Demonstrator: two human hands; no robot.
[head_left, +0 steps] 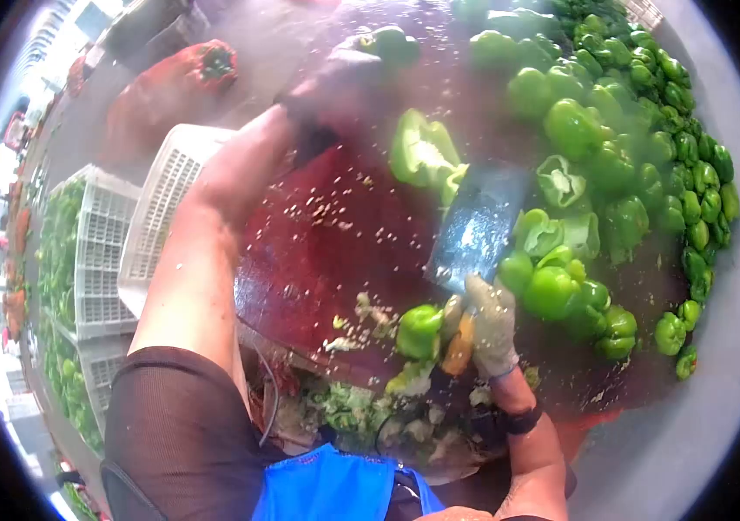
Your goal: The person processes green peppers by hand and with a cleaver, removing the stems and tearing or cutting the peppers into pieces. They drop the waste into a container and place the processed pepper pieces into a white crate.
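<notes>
My left hand [344, 74], in a dark glove, reaches to the far side of the red table [300, 260] and grips a green bell pepper [394, 45]; haze blurs its fingers. My right hand [493, 326], in a pale, dirty glove, is closed round the wooden handle [459, 346] of a cleaver. The cleaver's broad blade [474, 227] points away from me, flat above the table. Just beyond the blade lies a cut-open pepper [424, 152]. A whole pepper [420, 332] sits left of the handle. Seeds are scattered across the surface.
A large heap of green peppers [617, 156] covers the right side, with cut pieces [559, 181] at its near edge. White crates [170, 191] stand on the left. A red sack [175, 91] lies at the upper left. Pepper scraps [353, 412] lie below the table's near edge.
</notes>
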